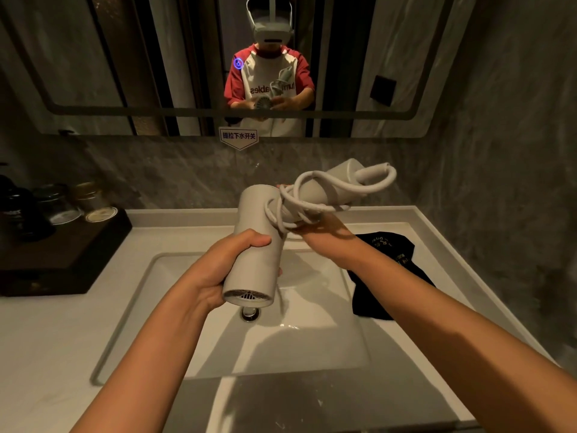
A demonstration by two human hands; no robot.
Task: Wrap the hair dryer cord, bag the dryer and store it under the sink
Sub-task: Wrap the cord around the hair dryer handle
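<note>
Left hand (pixel 218 270) closed around hair dryer (pixel 254 251) barrel, grille end toward camera, held above sink (pixel 131 307). Right hand (pixel 315 232) beyond that grip, beneath handle, mostly hidden; closure cannot be told. Cord (pixel 299 201) looped around handle above right hand. Black bag (pixel 381 276) laid on counter, right of both grips. Mirror (pixel 125 73) behind.
</note>
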